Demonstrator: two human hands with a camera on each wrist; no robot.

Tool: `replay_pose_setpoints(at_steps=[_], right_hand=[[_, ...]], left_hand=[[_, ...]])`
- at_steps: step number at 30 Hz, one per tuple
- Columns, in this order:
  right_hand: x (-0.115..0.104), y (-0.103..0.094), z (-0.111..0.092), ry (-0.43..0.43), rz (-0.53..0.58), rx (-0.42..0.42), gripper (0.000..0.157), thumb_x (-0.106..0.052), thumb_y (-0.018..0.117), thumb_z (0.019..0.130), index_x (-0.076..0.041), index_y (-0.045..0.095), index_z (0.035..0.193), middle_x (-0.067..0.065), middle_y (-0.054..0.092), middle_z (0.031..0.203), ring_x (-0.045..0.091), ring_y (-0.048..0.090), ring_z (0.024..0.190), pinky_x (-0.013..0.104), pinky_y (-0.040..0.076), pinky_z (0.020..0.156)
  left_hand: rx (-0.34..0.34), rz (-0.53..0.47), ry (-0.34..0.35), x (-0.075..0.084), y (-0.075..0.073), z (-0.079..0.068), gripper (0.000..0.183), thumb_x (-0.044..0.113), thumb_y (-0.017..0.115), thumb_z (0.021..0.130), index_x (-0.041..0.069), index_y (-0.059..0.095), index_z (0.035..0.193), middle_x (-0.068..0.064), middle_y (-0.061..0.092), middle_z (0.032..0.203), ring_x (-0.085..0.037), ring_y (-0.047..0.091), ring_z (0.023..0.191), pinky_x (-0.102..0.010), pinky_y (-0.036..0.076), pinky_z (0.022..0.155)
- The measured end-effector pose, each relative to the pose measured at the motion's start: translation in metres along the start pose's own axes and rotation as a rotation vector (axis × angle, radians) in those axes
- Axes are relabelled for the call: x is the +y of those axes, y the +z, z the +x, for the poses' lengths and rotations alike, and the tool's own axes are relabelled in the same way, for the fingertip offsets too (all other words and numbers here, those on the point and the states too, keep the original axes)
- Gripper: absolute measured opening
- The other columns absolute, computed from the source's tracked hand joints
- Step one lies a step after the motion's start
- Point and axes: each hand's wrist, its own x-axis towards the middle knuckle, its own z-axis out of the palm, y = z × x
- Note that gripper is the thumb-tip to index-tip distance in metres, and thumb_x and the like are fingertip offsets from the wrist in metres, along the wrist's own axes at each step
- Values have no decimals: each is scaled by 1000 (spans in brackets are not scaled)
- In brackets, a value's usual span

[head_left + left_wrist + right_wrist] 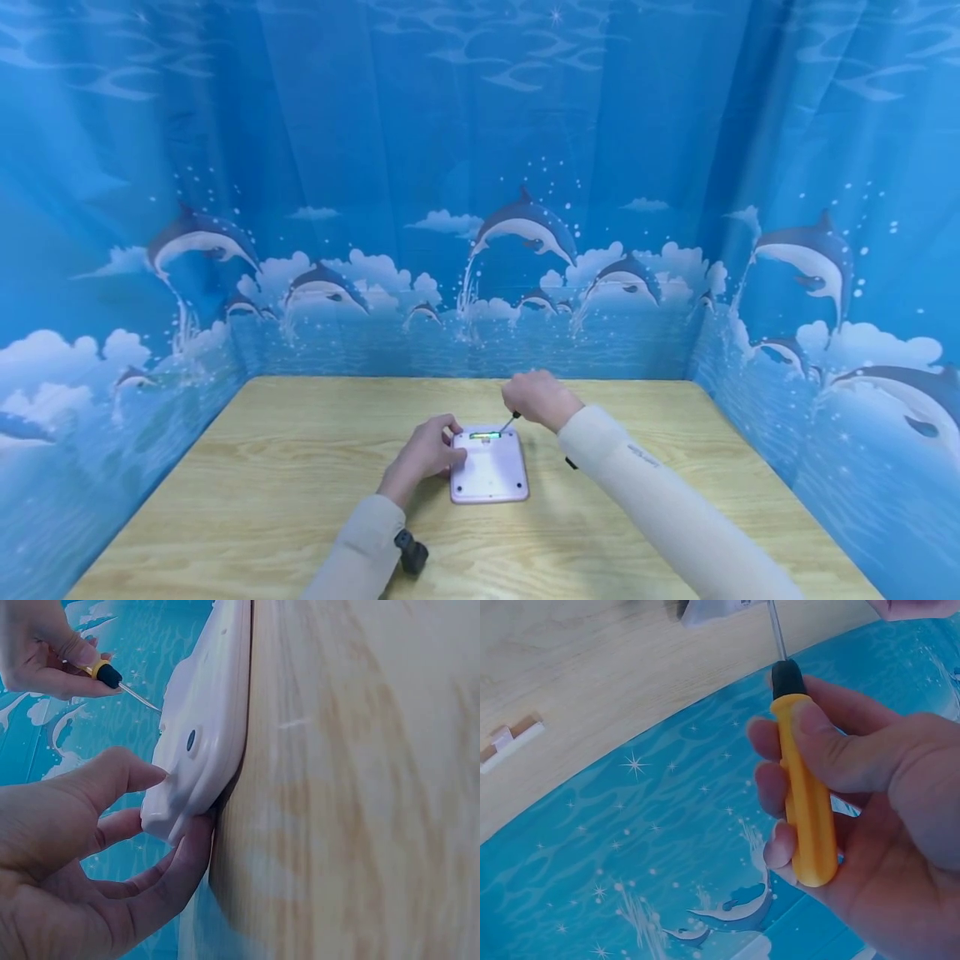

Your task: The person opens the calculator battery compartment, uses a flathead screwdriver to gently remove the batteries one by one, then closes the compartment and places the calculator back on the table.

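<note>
A flat, pale pink device [489, 471] lies on the table with round dark feet facing up; I cannot tell its exact kind. Near its far edge is a slot with a green-yellow battery [483, 435] in it. My left hand [429, 450] grips the device's left edge, thumb on top and fingers at the side, as the left wrist view [112, 847] also shows. In my right hand [542, 397] is a screwdriver [806, 795] with a yellow handle and black collar. Its metal shaft slants down to the slot's right end; the exact tip contact is too small to tell.
A small whitish piece with a tab, like a battery cover [511, 746], lies on the wooden table [300, 467]. Blue dolphin-print curtains [480, 167] hang around the table's back and sides. A black wrist camera [411, 552] sits on the left sleeve.
</note>
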Motion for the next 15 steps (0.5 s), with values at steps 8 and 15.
replay_pose_setpoints(at_steps=[8, 15], right_hand=[[-6, -6, 7, 37, -40, 6, 22, -13, 56, 106, -13, 68, 87, 2, 62, 76, 12, 49, 63, 25, 48, 56], [-10, -6, 12, 58, -95, -43, 15, -12, 59, 104, -13, 72, 96, 4, 70, 86, 13, 55, 67, 28, 56, 62]], left_hand=[[1, 2, -9, 3, -3, 0, 27, 8, 79, 87, 11, 62, 108, -12, 61, 98, -22, 63, 75, -29, 59, 60], [-12, 9, -6, 2, -1, 0, 28, 8, 79, 86, 11, 62, 109, -12, 61, 98, -22, 64, 74, -29, 59, 59]])
